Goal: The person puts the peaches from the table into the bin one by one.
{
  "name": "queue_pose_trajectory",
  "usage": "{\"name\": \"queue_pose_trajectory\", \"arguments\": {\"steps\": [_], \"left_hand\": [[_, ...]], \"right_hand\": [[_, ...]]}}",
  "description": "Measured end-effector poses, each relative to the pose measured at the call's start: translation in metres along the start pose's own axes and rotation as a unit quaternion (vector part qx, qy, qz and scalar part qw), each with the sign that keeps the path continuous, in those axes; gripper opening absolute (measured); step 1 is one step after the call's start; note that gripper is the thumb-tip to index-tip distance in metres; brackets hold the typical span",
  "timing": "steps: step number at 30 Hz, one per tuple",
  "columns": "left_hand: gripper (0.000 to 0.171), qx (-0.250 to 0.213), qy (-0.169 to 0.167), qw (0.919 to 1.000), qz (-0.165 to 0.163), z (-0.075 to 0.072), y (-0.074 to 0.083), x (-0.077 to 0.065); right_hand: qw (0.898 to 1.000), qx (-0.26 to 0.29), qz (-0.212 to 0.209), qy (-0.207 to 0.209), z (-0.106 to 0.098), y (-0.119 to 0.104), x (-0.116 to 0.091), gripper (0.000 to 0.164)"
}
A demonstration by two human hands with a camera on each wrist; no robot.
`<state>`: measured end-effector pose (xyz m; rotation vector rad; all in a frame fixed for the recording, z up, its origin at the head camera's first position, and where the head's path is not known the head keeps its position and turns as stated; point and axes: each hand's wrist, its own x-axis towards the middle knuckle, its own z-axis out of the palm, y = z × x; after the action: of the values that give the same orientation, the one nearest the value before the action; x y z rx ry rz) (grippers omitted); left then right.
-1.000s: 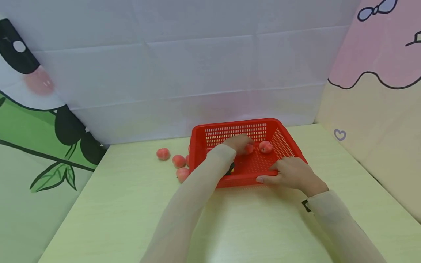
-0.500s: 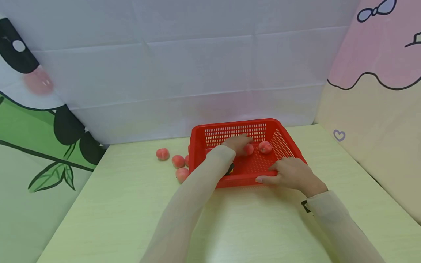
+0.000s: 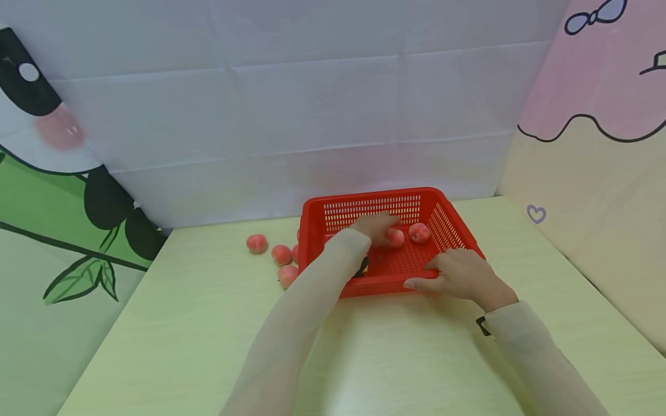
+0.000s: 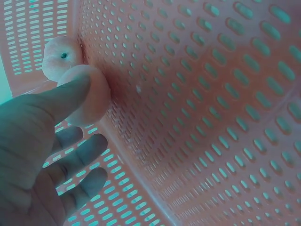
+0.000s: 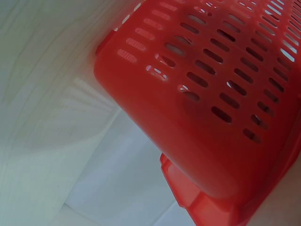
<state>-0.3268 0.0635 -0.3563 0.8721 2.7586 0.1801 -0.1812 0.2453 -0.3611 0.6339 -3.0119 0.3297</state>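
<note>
A red plastic basket with slotted walls stands on the table in the head view. My left hand reaches inside it, beside a pink peach. In the left wrist view the thumb lies against that peach, while several loosely bent fingers stay apart from it below; the index finger may be hidden. A second peach sits to the right, near the first. My right hand grips the basket's front right rim, its thumb along the front edge.
Left of the basket lie several loose peaches, among them one peach farthest out and another peach near the front left. The pale wood table meets a white cloth wall behind the basket.
The peach by my left hand has shifted slightly right and forward and shows more of itself. My left hand barely moves, and my right hand keeps its place on the rim.
</note>
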Motion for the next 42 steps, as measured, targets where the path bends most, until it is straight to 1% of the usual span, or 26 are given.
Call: {"name": "queue_pose_trajectory", "arguments": {"steps": [4, 7, 11, 15, 18, 21, 24, 27, 31, 33, 35, 38, 42], "left_hand": [[0.060, -0.026, -0.007, 0.9994, -0.019, -0.002, 0.000, -0.001], [0.061, -0.040, -0.008, 0.9989, -0.026, -0.002, 0.000, -0.001], [0.064, -0.040, -0.005, 0.9987, -0.031, -0.003, 0.000, -0.001], [0.069, -0.028, 0.004, 0.9991, -0.033, -0.005, -0.001, -0.004], [0.071, -0.010, 0.012, 0.9997, -0.021, -0.008, -0.002, -0.008], [0.074, 0.010, 0.018, 0.9996, -0.017, -0.012, -0.002, -0.009], [0.075, 0.031, 0.031, 0.9989, -0.016, -0.017, -0.002, -0.010], [0.072, 0.045, 0.051, 0.9977, -0.009, -0.023, -0.003, -0.011], [0.070, 0.053, 0.077, 0.9956, 0.004, -0.036, -0.008, -0.015], [0.070, 0.050, 0.096, 0.9941, 0.008, -0.046, -0.012, -0.018], [0.070, 0.041, 0.120, 0.9919, 0.012, -0.058, -0.019, -0.023], [0.068, 0.023, 0.160, 0.9867, 0.011, -0.080, -0.032, -0.035], [0.065, 0.025, 0.210, 0.9774, -0.001, -0.109, -0.052, -0.056]], "right_hand": [[1.000, 0.000, 0.002, -0.003, 0.000, 0.000, 0.000, 0.061], [1.000, 0.001, 0.005, -0.004, -0.001, 0.000, 0.000, 0.062], [1.000, 0.002, 0.008, -0.007, 0.000, -0.001, 0.000, 0.062], [1.000, 0.003, 0.009, -0.009, 0.000, -0.002, -0.001, 0.061], [1.000, -0.001, 0.006, -0.007, 0.000, -0.002, -0.001, 0.061], [1.000, -0.004, 0.005, -0.007, 0.000, -0.001, -0.001, 0.060], [1.000, -0.004, 0.006, -0.010, -0.001, -0.001, -0.001, 0.059], [1.000, -0.002, 0.007, -0.013, -0.001, -0.001, -0.001, 0.060], [1.000, -0.001, 0.007, -0.010, -0.001, -0.001, -0.001, 0.063], [1.000, -0.002, 0.007, -0.007, -0.001, -0.001, -0.001, 0.063], [1.000, 0.000, 0.006, -0.005, -0.001, -0.002, -0.001, 0.063], [1.000, 0.002, 0.006, -0.006, -0.001, -0.003, -0.001, 0.064], [1.000, 0.003, 0.007, -0.007, -0.003, -0.002, -0.001, 0.065]]}}
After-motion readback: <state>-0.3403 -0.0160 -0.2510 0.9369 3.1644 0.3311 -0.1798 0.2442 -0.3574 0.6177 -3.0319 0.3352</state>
